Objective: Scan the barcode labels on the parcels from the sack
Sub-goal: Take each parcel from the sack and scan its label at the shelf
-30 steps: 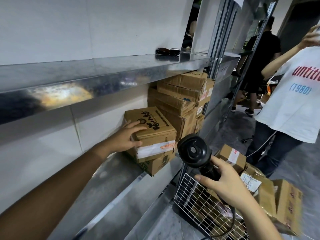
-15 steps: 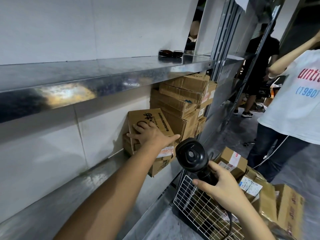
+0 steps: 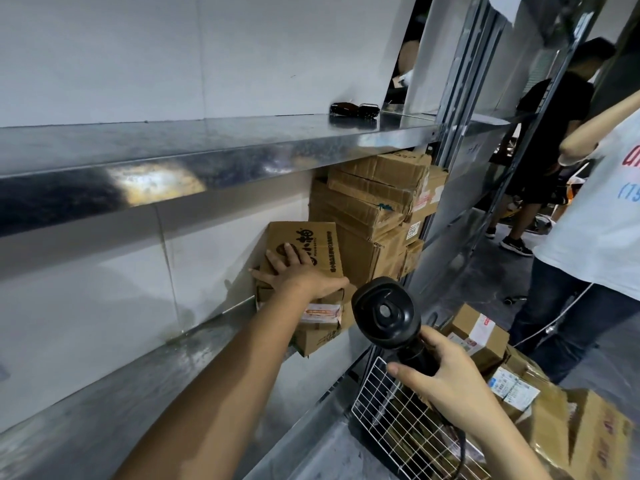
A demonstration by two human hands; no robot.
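Printed brown cardboard parcel (image 3: 304,247) leans against stacked boxes on steel shelf (image 3: 156,368); left hand (image 3: 294,271) fingers spread, steadying it; right hand (image 3: 446,379) fingers curled round black barcode scanner (image 3: 384,313), likely for next scan.

Left hand (image 3: 294,275): flat on printed carton (image 3: 304,247). Right hand (image 3: 446,379): gripping black scanner (image 3: 384,311) handle. Stacked cartons (image 3: 374,209) beyond left hand; wire basket (image 3: 398,420) under right.

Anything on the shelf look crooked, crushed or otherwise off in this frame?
Yes. The printed box under the left hand leans tilted against the wall instead of lying flat. The stack of boxes behind it is crumpled and uneven, jammed under the upper shelf. The box with the orange label overhangs the shelf edge.
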